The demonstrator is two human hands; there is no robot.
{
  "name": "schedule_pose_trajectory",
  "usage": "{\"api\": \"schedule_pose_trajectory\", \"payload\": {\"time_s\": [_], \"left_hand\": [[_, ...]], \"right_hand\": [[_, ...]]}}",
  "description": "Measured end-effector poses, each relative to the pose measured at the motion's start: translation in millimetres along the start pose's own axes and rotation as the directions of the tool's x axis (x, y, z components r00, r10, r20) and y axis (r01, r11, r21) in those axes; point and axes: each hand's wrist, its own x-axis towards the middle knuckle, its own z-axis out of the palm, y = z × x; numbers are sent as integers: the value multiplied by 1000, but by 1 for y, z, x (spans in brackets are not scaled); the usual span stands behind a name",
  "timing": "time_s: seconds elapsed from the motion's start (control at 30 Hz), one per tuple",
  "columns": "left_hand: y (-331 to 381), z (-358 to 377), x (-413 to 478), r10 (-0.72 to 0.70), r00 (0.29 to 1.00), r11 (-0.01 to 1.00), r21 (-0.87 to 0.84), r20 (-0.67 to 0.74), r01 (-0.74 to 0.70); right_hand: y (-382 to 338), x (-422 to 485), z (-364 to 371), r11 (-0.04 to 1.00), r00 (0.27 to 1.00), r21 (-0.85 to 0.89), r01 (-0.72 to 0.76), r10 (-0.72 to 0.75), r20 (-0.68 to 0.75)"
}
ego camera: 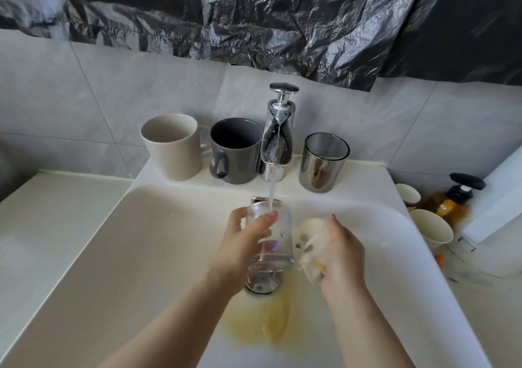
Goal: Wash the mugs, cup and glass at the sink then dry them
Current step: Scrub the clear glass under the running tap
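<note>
Left of the chrome tap [278, 133], a beige mug [172, 147] and a dark grey mug [236, 150] are seen; right of it, a smoky, mirror-silver cup [323, 161]. Below the tap, a clear glass [271, 237] and a cream sponge [313, 243], possibly yellow underneath, are shown over a white sink [141, 254] stained amber. Crinkled black plastic [254, 14] is seen above the tap.

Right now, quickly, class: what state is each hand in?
Left hand: closed, gripping the clear glass.
Right hand: closed, gripping a soapy sponge.
</note>
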Motion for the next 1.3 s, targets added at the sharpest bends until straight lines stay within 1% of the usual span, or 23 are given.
{"api": "schedule_pose_trajectory", "payload": {"time_s": [0.03, 0.07, 0.13, 0.17, 0.23, 0.3, 0.33, 0.37, 0.43, 0.5, 0.57, 0.67, 0.8, 0.87, 0.93, 1.07, 1.17, 1.23, 1.3], "left_hand": [[-1, -2, 3, -49, 999, 996, -74, -14, 48], [1, -4, 3, -123, 992, 980, -155, 3, 121], [4, -7, 1, -228, 971, 927, -288, 69, 239], [3, -8, 3, -270, 959, 894, -349, 81, 281], [1, -9, 5, -337, 941, 841, -440, 33, 316], [1, -9, 4, -362, 932, 792, -517, 31, 325], [1, -9, 4, -350, 935, 791, -519, 50, 324], [0, -11, 6, -316, 944, 820, -474, 91, 320], [1, -10, 5, -239, 956, 897, -340, 168, 284], [2, -6, 6, -189, 958, 942, -236, 214, 238], [1, -4, 5, -176, 951, 957, -181, 254, 225], [4, -7, -1, -191, 928, 940, -213, 321, 267], [2, -16, 5, -252, 930, 834, -428, 267, 348], [1, -15, 7, -234, 937, 828, -452, 260, 333], [1, -14, 7, -209, 934, 837, -440, 291, 324], [0, -13, 7, -239, 919, 847, -395, 314, 356], [-2, -11, 7, -242, 934, 886, -333, 264, 324], [-1, -11, 8, -211, 961, 930, -264, 179, 254], [-3, -11, 11, -163, 979, 965, -188, 120, 184]], "right_hand": [[-1, -2, 0, 1000, 1000, 3, -1, 1, 3], [-1, -3, 1, 1000, 1000, 7, -2, 2, 5], [-1, -5, 2, 1000, 1000, 22, 0, 0, 11], [-1, -5, 2, 999, 1000, 34, -8, 7, 16], [-1, -6, 3, 997, 999, 67, -32, 30, 31], [1, -6, 5, 996, 999, 82, -27, 24, 41], [2, -4, 5, 998, 999, 68, -11, 9, 32], [3, -4, 6, 999, 1000, 43, 3, -4, 20], [3, -5, 7, 1000, 1000, 14, 20, -20, 2], [2, -6, 7, 1000, 1000, 21, 11, -11, 2], [0, -7, 5, 998, 1000, 64, -24, 23, 19], [-2, -5, 4, 991, 997, 115, -70, 65, 47], [2, -1, 6, 990, 995, 110, -86, 79, 62], [4, 0, 6, 990, 995, 107, -88, 83, 54], [3, 0, 5, 993, 997, 96, -72, 69, 33], [0, -6, 6, 989, 999, 145, -30, 27, 22], [-3, -14, 8, 987, 999, 158, 23, -30, 39], [-4, -18, 10, 980, 990, 175, 94, -111, 90], [1, -20, 15, 974, 950, 134, 185, -212, 230]]}}
